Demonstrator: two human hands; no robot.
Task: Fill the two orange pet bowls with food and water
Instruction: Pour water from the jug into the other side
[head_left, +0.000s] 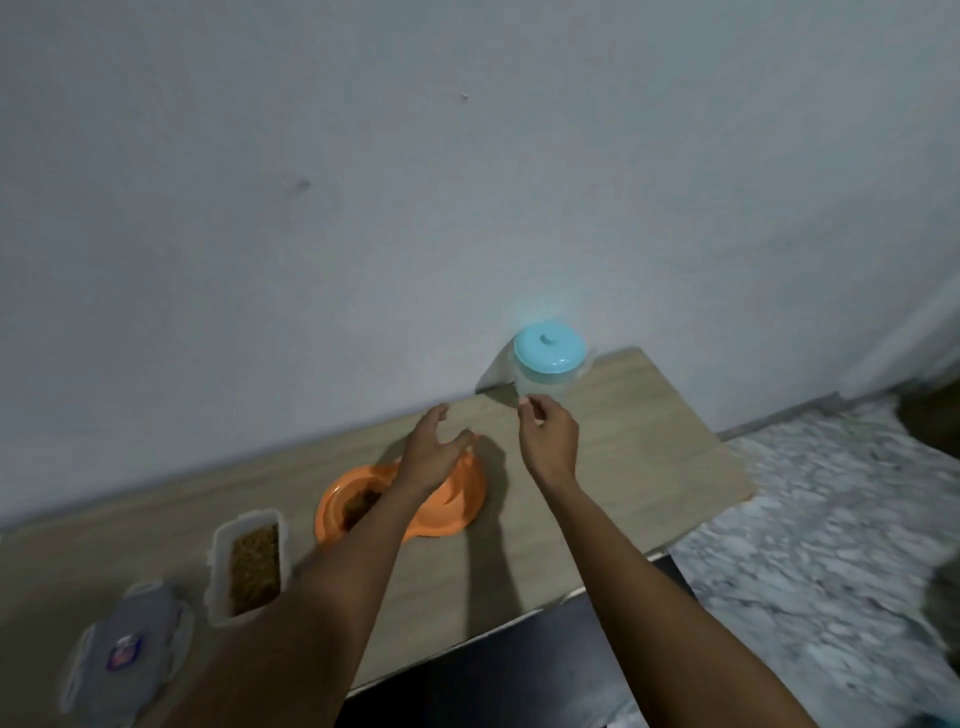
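An orange double pet bowl (340, 499) lies on the wooden table (623, 467). Its left half holds brown kibble (361, 506); my left forearm hides much of the right half. My left hand (434, 449) hovers over the bowl with fingers spread, holding nothing. My right hand (548, 431) is just short of a clear jug with a light blue lid (548, 351) standing by the wall, its fingers curled loosely and empty. An open clear box of kibble (252, 564) stands to the left of the bowl.
The kibble box's grey lid (127, 649) lies at the table's near left. A white wall (363, 208) runs along the table's far edge. A marbled floor (805, 519) lies to the right, past the table's end.
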